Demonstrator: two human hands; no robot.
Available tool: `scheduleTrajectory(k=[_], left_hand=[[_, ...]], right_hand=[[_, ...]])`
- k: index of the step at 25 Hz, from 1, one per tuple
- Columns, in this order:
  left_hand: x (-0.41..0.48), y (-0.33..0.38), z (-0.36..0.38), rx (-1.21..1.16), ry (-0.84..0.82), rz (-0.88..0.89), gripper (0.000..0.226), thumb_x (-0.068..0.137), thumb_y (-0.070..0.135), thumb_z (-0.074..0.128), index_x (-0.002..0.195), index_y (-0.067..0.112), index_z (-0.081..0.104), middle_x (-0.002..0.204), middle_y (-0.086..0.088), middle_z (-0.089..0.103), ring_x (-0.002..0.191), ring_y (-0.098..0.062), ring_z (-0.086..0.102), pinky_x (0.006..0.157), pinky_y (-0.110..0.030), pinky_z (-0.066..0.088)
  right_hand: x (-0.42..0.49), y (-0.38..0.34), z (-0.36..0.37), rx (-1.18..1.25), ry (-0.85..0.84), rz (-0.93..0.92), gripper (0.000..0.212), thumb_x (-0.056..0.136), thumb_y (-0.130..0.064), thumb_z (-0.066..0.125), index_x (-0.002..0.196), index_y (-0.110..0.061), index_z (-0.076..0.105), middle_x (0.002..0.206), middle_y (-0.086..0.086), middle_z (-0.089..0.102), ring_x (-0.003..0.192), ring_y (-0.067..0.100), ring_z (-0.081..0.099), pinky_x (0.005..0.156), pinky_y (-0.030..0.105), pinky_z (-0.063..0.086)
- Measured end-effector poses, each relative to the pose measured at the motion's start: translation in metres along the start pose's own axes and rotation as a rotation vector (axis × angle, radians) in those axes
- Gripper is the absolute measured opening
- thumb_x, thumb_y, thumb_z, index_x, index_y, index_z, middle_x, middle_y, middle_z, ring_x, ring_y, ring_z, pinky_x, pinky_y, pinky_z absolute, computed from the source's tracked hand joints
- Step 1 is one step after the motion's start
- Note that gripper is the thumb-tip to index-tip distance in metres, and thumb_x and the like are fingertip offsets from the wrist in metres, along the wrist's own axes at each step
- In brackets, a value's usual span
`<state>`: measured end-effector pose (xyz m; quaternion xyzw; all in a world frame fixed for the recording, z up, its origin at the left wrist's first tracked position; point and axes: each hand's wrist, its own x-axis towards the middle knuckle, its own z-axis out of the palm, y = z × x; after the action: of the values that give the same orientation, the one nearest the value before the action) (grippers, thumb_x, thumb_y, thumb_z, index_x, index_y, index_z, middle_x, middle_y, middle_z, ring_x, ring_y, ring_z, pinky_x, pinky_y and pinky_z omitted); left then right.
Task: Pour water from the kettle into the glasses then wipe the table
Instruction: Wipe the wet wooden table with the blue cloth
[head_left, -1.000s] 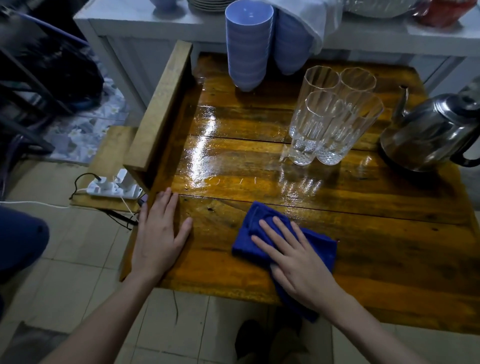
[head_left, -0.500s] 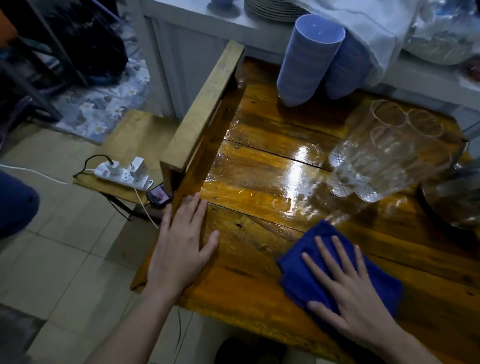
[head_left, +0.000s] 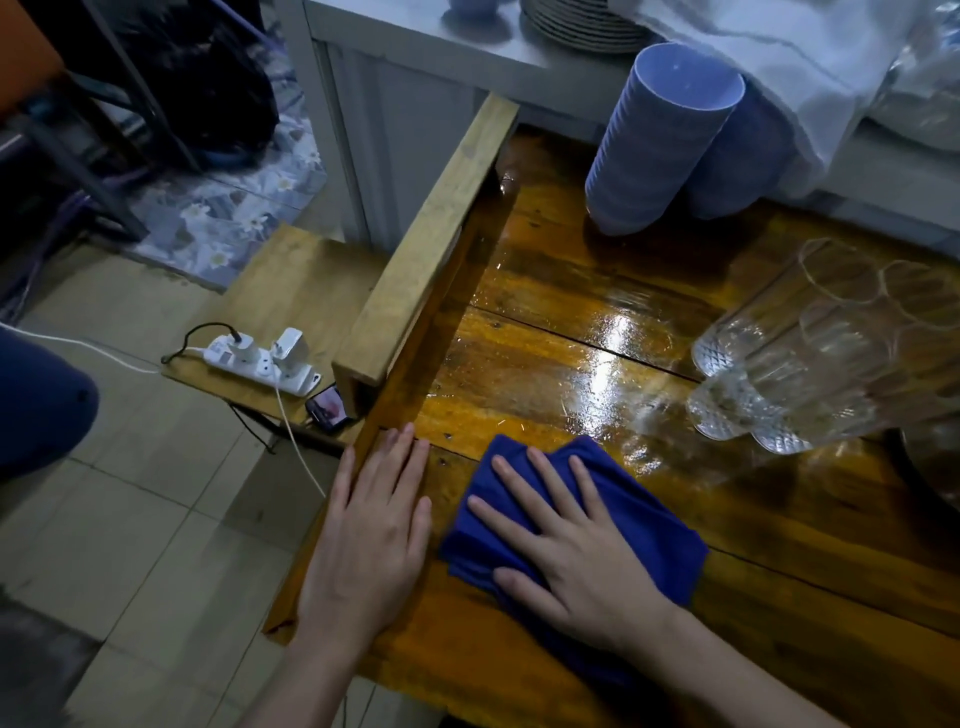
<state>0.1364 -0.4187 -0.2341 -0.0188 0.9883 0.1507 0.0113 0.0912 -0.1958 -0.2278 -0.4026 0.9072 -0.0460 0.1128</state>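
Observation:
A folded blue cloth (head_left: 644, 525) lies on the wet, glossy wooden table (head_left: 545, 332) near its front left corner. My right hand (head_left: 566, 551) presses flat on the cloth with the fingers spread. Just left of it, my left hand (head_left: 369, 540) rests flat on the table's left edge, holding nothing. Several clear glasses (head_left: 810, 353) stand clustered at the right, with water in their bottoms. Only a dark sliver of the kettle (head_left: 930, 467) shows at the right edge.
Two stacks of blue bowls (head_left: 660, 140) stand at the table's back, under a white counter with plates and a white cloth. A raised wooden rail (head_left: 431, 244) runs along the left side. A power strip (head_left: 260, 358) and phone (head_left: 327, 408) lie on a low shelf to the left.
My right hand slid the cloth leftward until it sits close beside my left hand. The view shifted left, so the kettle went almost out of frame. My left hand stayed put.

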Motion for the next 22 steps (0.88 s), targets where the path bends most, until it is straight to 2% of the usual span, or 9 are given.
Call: scheduleTrajectory(k=[3, 6, 11, 16, 22], left_hand=[[0.000, -0.001, 0.000, 0.003, -0.019, 0.005, 0.055, 0.099, 0.035, 0.023, 0.152, 0.019, 0.020, 0.160, 0.003, 0.020, 0.148, -0.009, 0.014, 0.119, -0.044, 0.014], [0.001, 0.000, -0.002, -0.018, -0.012, -0.005, 0.053, 0.099, 0.034, 0.024, 0.148, 0.016, 0.032, 0.157, 0.001, 0.029, 0.146, -0.010, 0.020, 0.119, -0.042, 0.014], [0.001, 0.000, 0.000, -0.018, 0.012, -0.003, 0.054, 0.098, 0.034, 0.025, 0.151, 0.021, 0.026, 0.159, 0.006, 0.021, 0.147, -0.005, 0.013, 0.121, -0.039, 0.008], [0.000, -0.002, 0.001, -0.014, 0.008, -0.006, 0.054, 0.098, 0.037, 0.023, 0.151, 0.022, 0.025, 0.159, 0.005, 0.022, 0.147, -0.007, 0.014, 0.120, -0.043, 0.012], [0.000, 0.000, -0.001, -0.006, 0.034, 0.003, 0.054, 0.098, 0.036, 0.025, 0.149, 0.019, 0.029, 0.158, 0.002, 0.026, 0.147, -0.009, 0.018, 0.120, -0.043, 0.011]], right_hand=[[0.046, 0.005, -0.004, 0.054, 0.047, 0.024, 0.060, 0.098, -0.060, 0.019, 0.154, -0.042, 0.006, 0.164, -0.004, 0.000, 0.150, 0.027, -0.009, 0.117, 0.055, -0.006], [0.090, 0.016, -0.008, 0.078, 0.109, 0.065, 0.058, 0.098, -0.057, 0.019, 0.153, -0.041, 0.013, 0.164, -0.004, 0.007, 0.151, 0.026, -0.005, 0.118, 0.052, -0.007], [0.126, 0.060, -0.014, 0.137, 0.284, 0.376, 0.057, 0.098, -0.048, 0.024, 0.153, -0.033, 0.026, 0.163, 0.002, 0.019, 0.151, 0.025, 0.009, 0.121, 0.047, 0.001], [0.082, 0.075, -0.011, 0.152, 0.327, 0.650, 0.065, 0.096, -0.053, 0.023, 0.155, -0.025, 0.021, 0.164, 0.006, 0.014, 0.150, 0.026, 0.007, 0.121, 0.048, 0.005], [0.003, 0.033, -0.004, 0.173, 0.233, 0.732, 0.075, 0.092, -0.067, 0.013, 0.156, -0.028, 0.013, 0.165, 0.004, 0.007, 0.151, 0.024, 0.000, 0.121, 0.050, 0.005]])
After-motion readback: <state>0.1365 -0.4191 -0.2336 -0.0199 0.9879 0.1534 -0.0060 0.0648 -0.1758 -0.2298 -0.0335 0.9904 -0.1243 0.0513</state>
